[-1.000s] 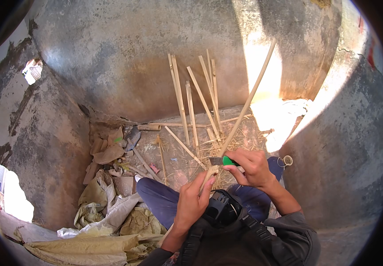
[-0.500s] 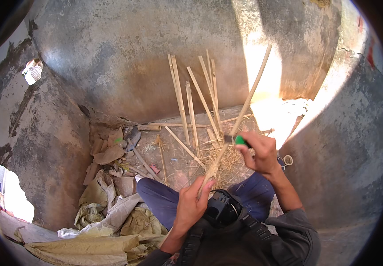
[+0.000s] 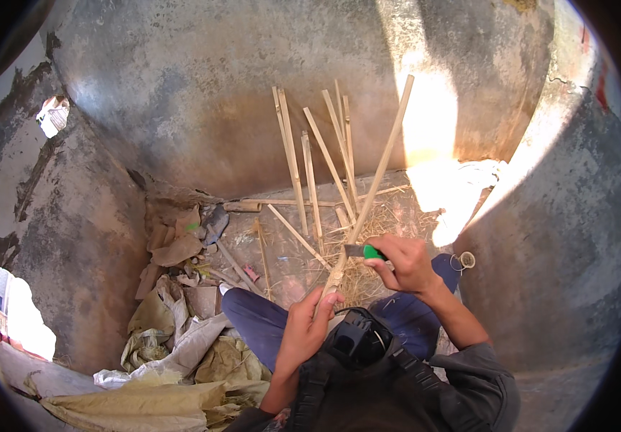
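Observation:
My left hand [image 3: 306,325] is closed around the near end of a long pale bamboo strip [image 3: 382,160], which slants up and away to the right in front of the wall. In my right hand [image 3: 405,263] is a knife with a green handle [image 3: 374,252]. Its short dark blade [image 3: 354,250] lies against the strip a little beyond my left hand. The strip's surface looks rough and freshly scraped near my left fingers. Thin shavings [image 3: 365,284] lie heaped on the floor below the strip, between my legs.
Several bamboo strips [image 3: 309,183] lean on the far concrete wall [image 3: 202,108]. At left lie broken pieces of debris [image 3: 179,248] and crumpled sacks [image 3: 174,360]. A small bamboo ring [image 3: 467,260] is by my right knee. Bright sunlight falls on the wall and floor at right.
The knife and my right hand have moved nearer, down along the strip toward my left hand. The strip's far end has swung to the left.

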